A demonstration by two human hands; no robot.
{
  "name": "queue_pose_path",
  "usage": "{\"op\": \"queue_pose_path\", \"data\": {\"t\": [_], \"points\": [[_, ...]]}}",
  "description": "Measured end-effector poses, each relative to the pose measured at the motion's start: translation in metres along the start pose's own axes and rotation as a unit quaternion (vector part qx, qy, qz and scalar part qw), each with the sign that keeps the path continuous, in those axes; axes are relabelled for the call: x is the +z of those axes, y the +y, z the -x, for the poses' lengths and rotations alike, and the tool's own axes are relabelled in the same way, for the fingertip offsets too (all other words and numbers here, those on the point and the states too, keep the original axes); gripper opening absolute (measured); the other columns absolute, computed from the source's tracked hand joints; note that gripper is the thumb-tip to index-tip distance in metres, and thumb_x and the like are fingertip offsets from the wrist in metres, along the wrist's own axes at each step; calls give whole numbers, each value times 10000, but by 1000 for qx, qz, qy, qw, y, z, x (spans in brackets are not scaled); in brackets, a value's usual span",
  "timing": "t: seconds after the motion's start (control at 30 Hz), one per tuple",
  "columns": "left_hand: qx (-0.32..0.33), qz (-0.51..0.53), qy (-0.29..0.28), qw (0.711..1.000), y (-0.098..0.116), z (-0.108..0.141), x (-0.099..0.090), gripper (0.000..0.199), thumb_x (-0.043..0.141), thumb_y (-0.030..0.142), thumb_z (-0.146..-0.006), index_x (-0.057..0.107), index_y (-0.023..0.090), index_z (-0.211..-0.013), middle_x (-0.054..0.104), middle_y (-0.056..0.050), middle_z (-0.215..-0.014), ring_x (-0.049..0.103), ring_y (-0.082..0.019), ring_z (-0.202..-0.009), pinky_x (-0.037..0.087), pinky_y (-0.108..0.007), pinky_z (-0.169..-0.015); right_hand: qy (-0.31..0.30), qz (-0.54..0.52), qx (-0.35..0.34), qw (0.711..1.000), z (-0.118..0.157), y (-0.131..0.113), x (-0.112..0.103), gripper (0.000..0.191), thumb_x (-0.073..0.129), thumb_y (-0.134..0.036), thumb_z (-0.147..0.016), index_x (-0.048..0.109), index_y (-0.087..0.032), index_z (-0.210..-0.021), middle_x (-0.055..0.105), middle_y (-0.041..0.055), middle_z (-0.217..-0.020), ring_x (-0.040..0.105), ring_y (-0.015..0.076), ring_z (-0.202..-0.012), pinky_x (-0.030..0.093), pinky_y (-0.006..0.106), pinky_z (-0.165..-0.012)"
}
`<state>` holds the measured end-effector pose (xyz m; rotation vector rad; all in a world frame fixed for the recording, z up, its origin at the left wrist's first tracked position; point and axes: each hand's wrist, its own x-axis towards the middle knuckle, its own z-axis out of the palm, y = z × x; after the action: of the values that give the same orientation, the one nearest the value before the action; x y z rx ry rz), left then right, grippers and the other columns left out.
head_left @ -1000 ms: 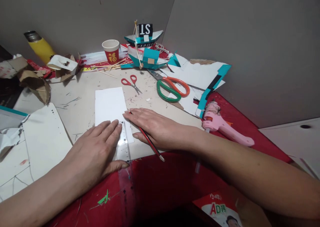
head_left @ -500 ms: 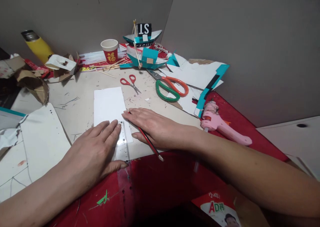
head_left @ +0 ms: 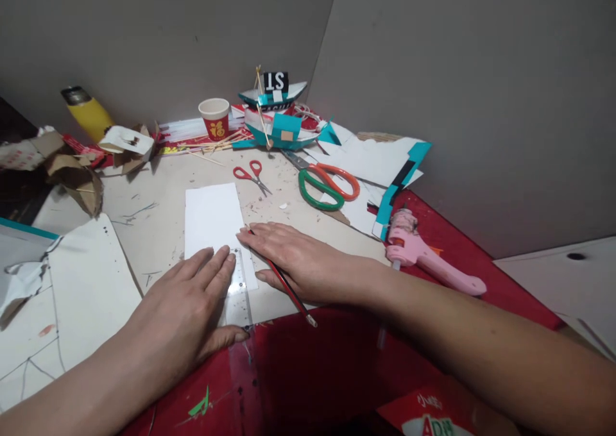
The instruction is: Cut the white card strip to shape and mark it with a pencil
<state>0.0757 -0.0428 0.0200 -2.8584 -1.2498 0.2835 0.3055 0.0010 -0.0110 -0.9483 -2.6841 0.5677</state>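
My left hand (head_left: 192,301) lies over a clear plastic ruler (head_left: 239,301), fingers near its top end and thumb across it lower down. The ruler rests on the right part of a white paper sheet (head_left: 212,215) and runs past the table's front edge. My right hand (head_left: 293,259) lies low at the sheet's right edge, fingers stretched forward. A red and black pencil (head_left: 289,288) is tucked in that hand, its point toward the sheet and its blunt end toward me. Beyond the hands lie small red-handled scissors (head_left: 253,174) and large scissors (head_left: 320,189) with green and orange handles.
At the back stand model boats (head_left: 279,128), a red paper cup (head_left: 215,118) and a yellow bottle (head_left: 89,115). A pink glue gun (head_left: 423,250) lies right. Marked white board (head_left: 91,282) and torn cardboard (head_left: 72,179) are left. Walls close off the back and right.
The whole view has shifted, so everything on the table appears lower. Both hands, the ruler and the pencil keep nearly the same place on the sheet.
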Motion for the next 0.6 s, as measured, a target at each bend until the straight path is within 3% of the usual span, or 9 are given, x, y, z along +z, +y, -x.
{"op": "queue_pose_path", "data": {"t": [0.47,0.6], "points": [[-34,34,-63,997,5,-3,-9,818,640,552,-799,440,72,-1430,402,-168,-1507,408,-390,-1363,433,-532,-1066,-12,-11,13,1000,-1,-3,-4,604,564,-255,-928,369,-64,-1467,397,246,-1493,352,323,-1400,315,516,-1137],[-25,50,-48,997,3,-3,-7,807,665,527,-792,461,50,-1410,438,-191,-1479,454,-404,-1326,462,-544,-1036,29,-46,3,999,0,2,-3,546,521,-237,-946,384,-89,-1454,449,223,-1466,396,291,-1379,355,506,-1119]]}}
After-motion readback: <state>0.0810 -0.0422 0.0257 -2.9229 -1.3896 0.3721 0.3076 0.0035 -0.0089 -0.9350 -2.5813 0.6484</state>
